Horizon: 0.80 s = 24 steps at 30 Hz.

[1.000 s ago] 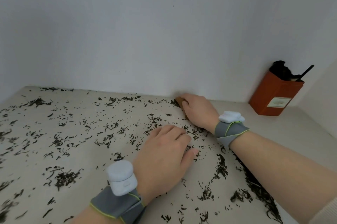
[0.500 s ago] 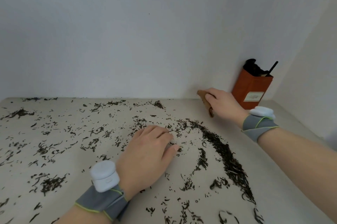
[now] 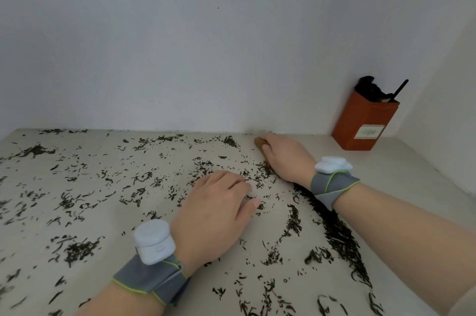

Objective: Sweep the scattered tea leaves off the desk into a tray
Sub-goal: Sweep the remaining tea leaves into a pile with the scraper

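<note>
the right hand (image 3: 286, 154), its grip closed on a brown scraper (image 3: 260, 144), has swung back from beside the orange box (image 3: 364, 122) to the counter's rear edge, at the head of the dark ridge of tea leaves (image 3: 340, 236).

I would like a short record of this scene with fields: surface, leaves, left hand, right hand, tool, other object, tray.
surface: pale desk set against a white wall
leaves: tea leaves scattered over most of the desk; a denser line runs near the right forearm
left hand: left hand palm down on the desk, holding nothing
right hand: right hand closed on a tool by the wall
tool: brown scraper, mostly hidden
other object: orange box in the corner, dark items inside
tray: not in view
</note>
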### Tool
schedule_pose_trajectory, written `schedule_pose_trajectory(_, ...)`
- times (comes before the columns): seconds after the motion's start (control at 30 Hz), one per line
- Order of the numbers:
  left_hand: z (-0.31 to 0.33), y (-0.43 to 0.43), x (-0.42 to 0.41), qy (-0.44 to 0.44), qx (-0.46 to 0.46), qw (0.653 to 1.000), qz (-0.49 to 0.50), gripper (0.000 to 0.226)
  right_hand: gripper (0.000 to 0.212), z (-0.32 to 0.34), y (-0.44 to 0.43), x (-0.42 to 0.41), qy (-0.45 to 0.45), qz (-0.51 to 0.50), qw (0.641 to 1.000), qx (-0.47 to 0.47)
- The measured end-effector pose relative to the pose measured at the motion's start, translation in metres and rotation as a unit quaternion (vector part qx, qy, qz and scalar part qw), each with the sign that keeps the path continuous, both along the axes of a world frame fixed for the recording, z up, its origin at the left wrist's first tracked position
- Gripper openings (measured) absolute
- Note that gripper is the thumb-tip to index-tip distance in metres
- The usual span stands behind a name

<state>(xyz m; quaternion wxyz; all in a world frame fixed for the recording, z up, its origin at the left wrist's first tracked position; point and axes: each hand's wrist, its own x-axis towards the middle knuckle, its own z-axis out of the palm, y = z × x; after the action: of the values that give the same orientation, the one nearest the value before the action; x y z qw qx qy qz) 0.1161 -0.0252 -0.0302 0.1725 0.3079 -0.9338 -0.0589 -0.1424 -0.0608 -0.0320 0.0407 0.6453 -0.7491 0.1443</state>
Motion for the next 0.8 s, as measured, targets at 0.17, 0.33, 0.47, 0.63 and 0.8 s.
schedule_pose_trajectory(0.17, -0.001, -0.001, 0.001, 0.0, -0.002, 1.0, 0.001, 0.053, 0.032, 0.005, -0.013, 0.027, -0.007, 0.048, 0.998, 0.03)
schedule_pose_trajectory(0.33, -0.001, -0.001, 0.0, 0.004, -0.002, 1.0, 0.001, 0.054, 0.044, 0.009, -0.006, 0.021, 0.035, -0.024, 0.998, 0.042)
schedule_pose_trajectory(0.47, -0.002, -0.001, 0.0, 0.002, -0.004, 1.0, -0.001, 0.052, 0.042, 0.01, -0.009, 0.031, 0.039, -0.019, 0.998, 0.037)
schedule_pose_trajectory(0.63, -0.003, -0.002, 0.001, 0.007, -0.007, 1.0, -0.005, 0.051, 0.036, 0.008, -0.014, 0.044, 0.001, -0.002, 1.0, 0.027)
schedule_pose_trajectory(0.8, -0.002, -0.001, 0.001, 0.008, -0.008, 1.0, -0.009, 0.051, 0.037, 0.025, -0.002, 0.034, -0.036, -0.011, 0.999, -0.016)
